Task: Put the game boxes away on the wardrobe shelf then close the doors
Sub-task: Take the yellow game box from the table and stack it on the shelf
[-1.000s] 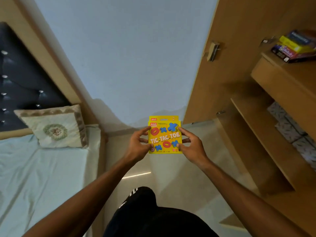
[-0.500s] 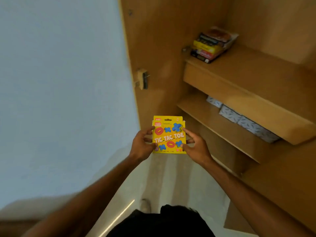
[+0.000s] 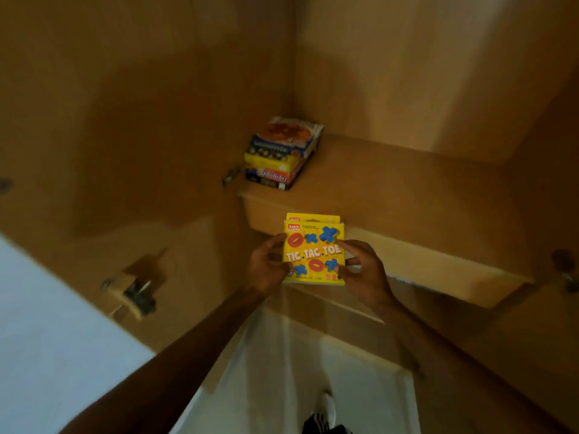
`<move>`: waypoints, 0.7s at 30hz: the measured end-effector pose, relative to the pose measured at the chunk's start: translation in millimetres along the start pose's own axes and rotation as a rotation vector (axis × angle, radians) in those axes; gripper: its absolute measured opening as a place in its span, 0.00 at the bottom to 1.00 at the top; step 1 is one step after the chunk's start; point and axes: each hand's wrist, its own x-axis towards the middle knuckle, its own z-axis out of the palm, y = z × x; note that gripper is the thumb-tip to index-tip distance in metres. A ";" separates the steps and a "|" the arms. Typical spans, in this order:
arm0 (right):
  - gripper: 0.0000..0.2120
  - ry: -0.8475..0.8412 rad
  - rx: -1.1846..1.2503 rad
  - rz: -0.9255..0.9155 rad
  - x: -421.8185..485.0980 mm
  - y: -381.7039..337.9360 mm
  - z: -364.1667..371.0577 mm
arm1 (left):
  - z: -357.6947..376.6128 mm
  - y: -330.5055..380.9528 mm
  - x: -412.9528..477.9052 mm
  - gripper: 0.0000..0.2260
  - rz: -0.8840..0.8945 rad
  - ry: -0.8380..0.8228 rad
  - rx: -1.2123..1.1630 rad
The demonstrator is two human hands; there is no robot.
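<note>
A yellow Tic Tac Toe box (image 3: 314, 249) is held upright in front of me, face toward me. My left hand (image 3: 268, 268) grips its left edge and my right hand (image 3: 363, 270) grips its right edge. Just beyond and above it runs the wooden wardrobe shelf (image 3: 391, 195). A stack of several game boxes (image 3: 282, 153) lies in the shelf's left back corner. The held box sits below the shelf's front lip, to the right of the stack.
The open left wardrobe door (image 3: 119, 170) stands at the left with a hinge (image 3: 138, 292) on its inner face. Another hinge (image 3: 565, 270) shows at the far right. A lower shelf edge (image 3: 341, 305) lies under my hands. Pale floor (image 3: 297, 371) and my foot are below.
My view has swung right and closer into the wardrobe. The bed and wall left the view. Both hands kept the box and carried it nearer the shelf.
</note>
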 end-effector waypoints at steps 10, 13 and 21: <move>0.18 0.065 0.004 -0.091 210.9 2.1 -23.8 | 25.8 76.3 191.6 0.18 0.182 -0.020 0.125; 0.17 0.096 -0.012 -0.119 262.9 -3.0 -22.4 | 21.9 92.9 242.7 0.22 0.255 -0.075 0.156; 0.16 0.050 -0.067 -0.118 360.2 2.0 13.8 | -11.8 112.5 355.2 0.21 0.257 -0.123 0.358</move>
